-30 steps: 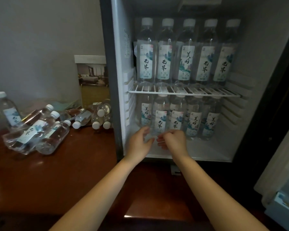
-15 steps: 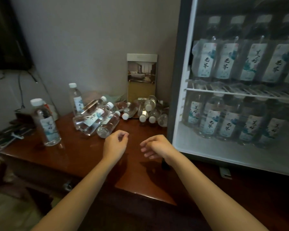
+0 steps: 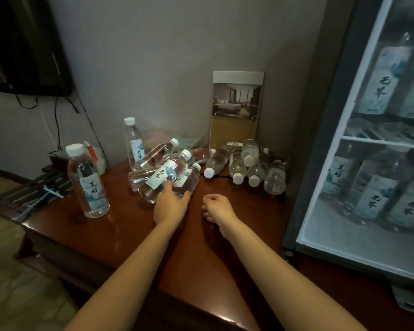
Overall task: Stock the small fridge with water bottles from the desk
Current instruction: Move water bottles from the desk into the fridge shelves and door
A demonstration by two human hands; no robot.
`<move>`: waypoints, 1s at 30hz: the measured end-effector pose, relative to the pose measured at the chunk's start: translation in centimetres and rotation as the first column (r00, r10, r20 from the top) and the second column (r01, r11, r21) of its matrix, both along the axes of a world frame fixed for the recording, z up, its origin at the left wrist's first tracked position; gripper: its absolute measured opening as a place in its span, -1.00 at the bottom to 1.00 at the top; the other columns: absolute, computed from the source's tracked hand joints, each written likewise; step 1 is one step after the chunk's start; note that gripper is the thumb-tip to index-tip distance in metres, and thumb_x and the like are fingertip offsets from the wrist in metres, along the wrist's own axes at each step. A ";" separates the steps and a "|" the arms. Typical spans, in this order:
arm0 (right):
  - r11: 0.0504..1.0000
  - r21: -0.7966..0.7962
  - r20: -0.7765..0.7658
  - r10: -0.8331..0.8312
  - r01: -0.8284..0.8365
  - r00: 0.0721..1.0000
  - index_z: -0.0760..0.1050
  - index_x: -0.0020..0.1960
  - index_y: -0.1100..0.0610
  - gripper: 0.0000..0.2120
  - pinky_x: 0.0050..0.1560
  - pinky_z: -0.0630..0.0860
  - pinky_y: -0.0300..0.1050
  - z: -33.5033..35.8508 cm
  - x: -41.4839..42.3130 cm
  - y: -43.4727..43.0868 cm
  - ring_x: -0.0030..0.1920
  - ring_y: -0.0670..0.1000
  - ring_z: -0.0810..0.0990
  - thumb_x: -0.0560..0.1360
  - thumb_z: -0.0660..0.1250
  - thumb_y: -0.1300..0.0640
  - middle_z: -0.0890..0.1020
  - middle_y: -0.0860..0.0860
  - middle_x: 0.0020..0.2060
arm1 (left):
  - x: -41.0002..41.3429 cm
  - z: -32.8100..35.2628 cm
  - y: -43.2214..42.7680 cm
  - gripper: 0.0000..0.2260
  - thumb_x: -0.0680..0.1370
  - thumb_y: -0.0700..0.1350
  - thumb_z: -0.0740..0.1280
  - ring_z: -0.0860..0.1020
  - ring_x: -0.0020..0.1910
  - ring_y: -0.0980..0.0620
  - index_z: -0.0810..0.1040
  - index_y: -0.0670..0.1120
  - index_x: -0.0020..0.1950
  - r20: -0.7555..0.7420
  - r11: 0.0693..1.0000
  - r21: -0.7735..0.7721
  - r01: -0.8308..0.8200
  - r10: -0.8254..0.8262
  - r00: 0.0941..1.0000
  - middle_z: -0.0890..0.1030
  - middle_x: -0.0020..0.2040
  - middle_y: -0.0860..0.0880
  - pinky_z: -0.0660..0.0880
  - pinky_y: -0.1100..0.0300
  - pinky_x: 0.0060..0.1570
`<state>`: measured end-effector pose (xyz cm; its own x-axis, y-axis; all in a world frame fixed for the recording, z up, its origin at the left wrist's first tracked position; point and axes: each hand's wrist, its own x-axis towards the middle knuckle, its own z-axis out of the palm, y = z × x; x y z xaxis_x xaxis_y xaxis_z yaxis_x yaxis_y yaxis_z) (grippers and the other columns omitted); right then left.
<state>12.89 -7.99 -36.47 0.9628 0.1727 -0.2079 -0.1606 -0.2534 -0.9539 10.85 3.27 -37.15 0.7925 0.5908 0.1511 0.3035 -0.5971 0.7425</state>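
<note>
Upright bottle [image 3: 87, 182]: clear, white cap, pale label; stands near the desk's [image 3: 129, 237] left edge.
Bottle pile [image 3: 153, 161]: clear bottles lying on their sides towards the back of the desk.
Left hand [image 3: 170, 205]: fingers and thumb curl round the base of the nearest lying bottle [image 3: 189, 179].
Right hand [image 3: 216, 207]: loosely curled, holding nothing, over bare wood.
Fridge [image 3: 320, 163]: at the right edge, upright bottles on both levels.
</note>
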 end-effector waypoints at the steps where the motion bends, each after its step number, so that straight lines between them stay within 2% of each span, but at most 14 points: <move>1: 1.000 -0.004 0.000 -0.002 0.002 1.000 0.46 -0.04 0.03 -0.89 0.02 0.55 0.00 -0.1 0.2 0.2 -0.15 0.05 0.56 0.55 0.16 0.08 0.58 0.01 -0.20 | 0.0 0.0 0.0 -0.61 0.49 0.07 0.34 0.53 -0.01 -0.14 0.35 -0.03 0.24 0.013 1.000 0.005 -0.004 0.004 1.000 0.53 0.06 -0.10 0.40 0.10 -0.15; 4: 1.000 0.001 0.021 -0.010 0.010 1.000 0.47 0.06 0.06 -0.83 0.14 0.52 0.05 -0.6 0.6 0.5 -0.02 0.10 0.57 0.55 0.15 0.05 0.59 0.07 -0.04 | 0.0 -0.3 -0.1 -0.59 0.38 0.11 0.42 0.56 -0.13 -0.09 0.34 0.04 0.10 -0.008 0.999 0.043 0.015 -0.015 1.000 0.51 0.01 -0.02 0.46 0.11 -0.18; 7: 0.997 0.071 0.028 -0.027 0.025 0.999 0.43 0.24 0.11 -0.69 0.12 0.46 -0.04 -0.8 0.7 0.6 -0.03 0.03 0.50 0.55 0.16 0.03 0.54 0.04 -0.04 | -0.9 -0.2 -0.5 -0.51 0.29 0.21 0.44 0.60 -0.13 -0.06 0.34 0.08 0.08 -0.080 0.999 -0.029 0.026 -0.028 0.996 0.52 0.02 0.02 0.56 0.06 -0.08; 10: 0.992 0.124 0.044 -0.005 0.000 0.999 0.45 0.16 0.01 -0.81 0.03 0.46 -0.09 -0.8 0.1 0.5 -0.04 0.00 0.53 0.56 0.20 0.07 0.59 0.01 -0.04 | -2.2 -0.1 -0.4 -0.51 0.31 0.16 0.46 0.58 -0.17 0.04 0.43 0.01 0.14 -0.139 0.991 -0.106 0.077 -0.092 0.986 0.57 0.00 0.03 0.57 0.12 -0.09; 13: 0.985 0.172 0.041 -0.020 0.012 0.999 0.52 0.14 0.16 -0.78 0.02 0.55 -0.09 -1.0 -0.6 -0.1 0.02 0.04 0.61 0.51 0.29 0.16 0.64 0.05 0.01 | -3.7 -0.1 -0.2 -0.58 0.34 0.04 0.48 0.57 -0.19 0.11 0.52 -0.05 0.14 -0.127 0.959 -0.215 0.187 -0.217 0.968 0.59 -0.09 0.06 0.53 0.20 -0.17; 15: 0.970 0.243 0.009 -0.006 0.004 1.000 0.48 0.10 0.13 -0.81 -0.13 0.52 -0.20 -0.6 -1.3 -0.9 -0.06 -0.02 0.61 0.49 0.32 0.24 0.62 0.04 -0.02 | -4.6 0.1 -0.2 -0.55 0.34 -0.01 0.50 0.55 -0.18 0.15 0.51 -0.08 0.19 -0.123 0.938 -0.247 0.244 -0.280 0.952 0.59 -0.07 0.05 0.49 0.28 -0.22; 17: 0.954 0.300 -0.039 0.021 -0.009 0.999 0.41 0.15 0.10 -0.70 -0.24 0.44 -0.27 -0.2 -2.0 -1.5 -0.08 -0.06 0.57 0.46 0.33 0.31 0.58 0.03 0.00 | -5.2 0.4 -0.3 -0.52 0.32 -0.04 0.52 0.51 -0.17 0.20 0.47 -0.05 0.20 -0.117 0.920 -0.260 0.292 -0.331 0.937 0.55 -0.04 0.07 0.44 0.32 -0.25; 18: 0.951 0.309 -0.053 0.027 -0.010 0.998 0.37 0.21 0.10 -0.61 -0.24 0.43 -0.26 0.0 -2.3 -1.8 -0.03 -0.03 0.56 0.44 0.34 0.33 0.57 0.03 0.04 | -5.5 0.6 -0.4 -0.48 0.31 -0.05 0.53 0.50 -0.16 0.21 0.45 -0.04 0.21 -0.114 0.911 -0.264 0.316 -0.355 0.928 0.54 -0.02 0.07 0.44 0.32 -0.25; 21: 0.949 0.315 -0.086 0.023 0.005 0.996 0.19 0.37 0.07 -0.33 -0.10 0.48 -0.16 -0.1 -2.9 -2.3 0.15 0.07 0.52 0.37 0.37 0.36 0.52 0.05 0.15 | -6.2 0.6 -1.1 -0.38 0.22 -0.05 0.56 0.53 -0.07 0.14 0.39 0.04 0.20 -0.118 0.897 -0.228 0.378 -0.411 0.904 0.50 0.08 0.04 0.55 0.19 -0.13; 24: 0.928 0.371 -0.098 0.008 0.029 0.995 0.08 0.45 -0.01 -0.18 0.06 0.53 -0.03 -0.3 -3.6 -3.2 0.17 0.10 0.52 0.34 0.36 0.43 0.50 0.07 0.16 | -6.8 0.2 -2.0 -0.36 0.15 -0.04 0.58 0.55 -0.01 0.06 0.36 0.09 0.13 -0.092 0.894 -0.184 0.409 -0.430 0.898 0.49 0.11 0.02 0.58 0.02 -0.02; 25: 0.918 0.395 -0.091 0.015 0.022 0.996 0.05 0.47 -0.03 -0.13 0.09 0.54 -0.01 -0.3 -4.0 -3.5 0.15 0.09 0.53 0.34 0.35 0.45 0.50 0.07 0.18 | -7.1 0.0 -2.3 -0.37 0.15 -0.06 0.58 0.55 -0.03 0.06 0.36 0.08 0.12 -0.069 0.891 -0.175 0.419 -0.436 0.898 0.50 0.09 0.02 0.58 0.04 -0.04; 27: 0.898 0.439 -0.070 0.037 -0.003 0.997 -0.02 0.49 -0.10 -0.07 0.01 0.56 -0.04 -0.2 -4.9 -4.1 0.10 0.06 0.54 0.35 0.34 0.48 0.49 0.08 0.24 | -7.8 -0.3 -2.9 -0.39 0.17 -0.10 0.59 0.57 -0.06 0.07 0.36 0.09 0.09 -0.019 0.882 -0.186 0.433 -0.444 0.896 0.53 0.06 0.01 0.58 0.09 -0.11; 30: 0.885 0.462 -0.019 0.070 -0.053 0.997 -0.10 0.51 -0.15 0.00 -0.07 0.57 -0.09 0.2 -6.1 -5.0 0.25 0.10 0.48 0.36 0.32 0.52 0.40 0.09 0.37 | -8.8 -0.3 -3.7 -0.39 0.22 -0.16 0.59 0.56 -0.11 0.13 0.32 0.07 0.10 0.050 0.864 -0.216 0.455 -0.456 0.889 0.52 0.02 0.06 0.51 0.25 -0.26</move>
